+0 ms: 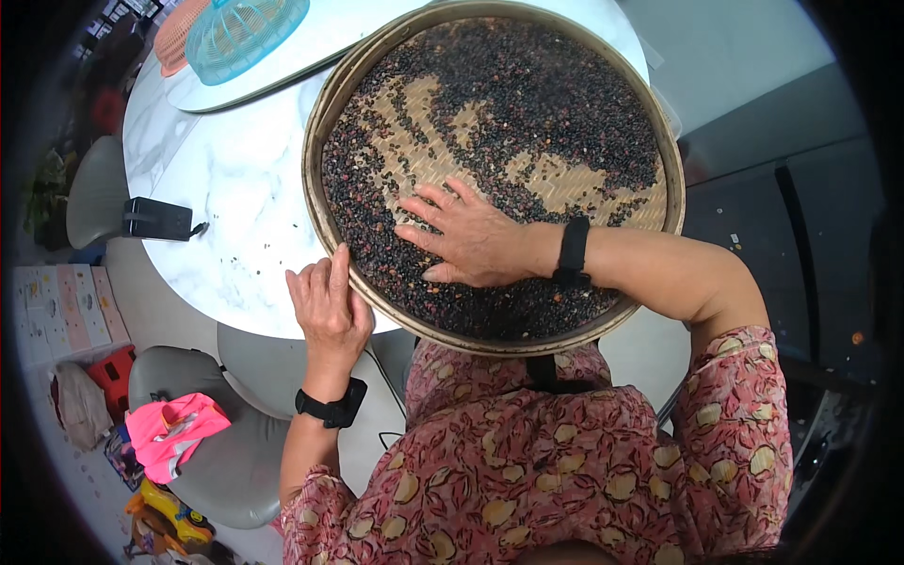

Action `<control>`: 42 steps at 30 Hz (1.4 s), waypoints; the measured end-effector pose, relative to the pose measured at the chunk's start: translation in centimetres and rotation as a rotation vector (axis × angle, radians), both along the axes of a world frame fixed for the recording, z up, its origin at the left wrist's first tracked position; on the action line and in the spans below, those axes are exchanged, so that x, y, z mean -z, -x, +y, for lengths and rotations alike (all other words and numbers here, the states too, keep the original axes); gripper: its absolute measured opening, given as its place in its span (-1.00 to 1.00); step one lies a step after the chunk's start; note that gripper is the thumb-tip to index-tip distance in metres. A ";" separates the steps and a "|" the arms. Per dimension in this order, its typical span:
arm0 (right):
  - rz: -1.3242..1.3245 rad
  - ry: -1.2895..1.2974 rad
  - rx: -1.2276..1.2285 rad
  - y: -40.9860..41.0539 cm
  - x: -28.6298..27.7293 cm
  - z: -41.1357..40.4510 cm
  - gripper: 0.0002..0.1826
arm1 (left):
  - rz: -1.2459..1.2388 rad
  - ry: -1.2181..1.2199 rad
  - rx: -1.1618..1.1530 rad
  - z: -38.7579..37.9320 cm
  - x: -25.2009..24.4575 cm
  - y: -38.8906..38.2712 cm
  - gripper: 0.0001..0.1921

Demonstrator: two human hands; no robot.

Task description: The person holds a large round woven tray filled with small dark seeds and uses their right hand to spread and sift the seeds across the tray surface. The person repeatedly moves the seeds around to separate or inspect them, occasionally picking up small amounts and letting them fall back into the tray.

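Note:
A round woven bamboo tray (315, 169) with a raised rim rests on the marble-patterned table and reaches over its near edge. Many small dark beans or seeds (551, 92), some reddish, cover much of its weave, with bare patches around the middle. My right hand (470, 236) lies palm down on them, fingers spread and pointing left; whether anything is under the palm is hidden. At the tray's lower left rim is my left hand (330, 300), its fingertips against the outside; its thumb is hard to make out. Both wrists wear black bands.
A black power bank or similar device (157, 219) lies at the left edge of the white table (233, 176), near a few stray beans. A blue mesh food cover (244, 35) and a pink basket (176, 39) stand at the back left. Below left, a grey chair (233, 473) holds pink cloth.

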State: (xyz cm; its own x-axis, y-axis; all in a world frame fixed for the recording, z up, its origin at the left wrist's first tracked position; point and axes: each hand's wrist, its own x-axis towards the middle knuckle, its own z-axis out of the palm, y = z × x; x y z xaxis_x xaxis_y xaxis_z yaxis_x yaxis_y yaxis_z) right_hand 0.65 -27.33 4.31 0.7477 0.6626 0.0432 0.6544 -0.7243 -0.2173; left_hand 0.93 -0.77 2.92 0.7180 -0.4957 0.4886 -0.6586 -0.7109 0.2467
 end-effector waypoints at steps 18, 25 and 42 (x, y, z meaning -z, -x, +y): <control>0.191 0.120 0.555 -9.7 -0.3 -4.5 -0.24 | 0.032 0.005 -0.005 0.2 0.3 0.1 -0.30; 0.137 0.152 0.276 -8.1 -0.2 -0.7 -0.25 | 0.047 -0.002 -0.016 0.2 0.1 0.2 -0.30; 0.092 0.104 0.020 -0.3 -0.7 -2.2 -0.34 | 0.029 -0.020 -0.006 0.1 -0.1 0.2 -0.29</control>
State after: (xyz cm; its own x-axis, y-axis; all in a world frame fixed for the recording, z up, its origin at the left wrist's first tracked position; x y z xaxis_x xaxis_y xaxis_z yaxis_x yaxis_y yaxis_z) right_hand 0.94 -29.49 5.01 0.7585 0.6448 -0.0942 0.6202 -0.7587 -0.1993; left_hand 0.77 -0.66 2.98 0.7347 -0.5010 0.4574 -0.6472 -0.7198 0.2512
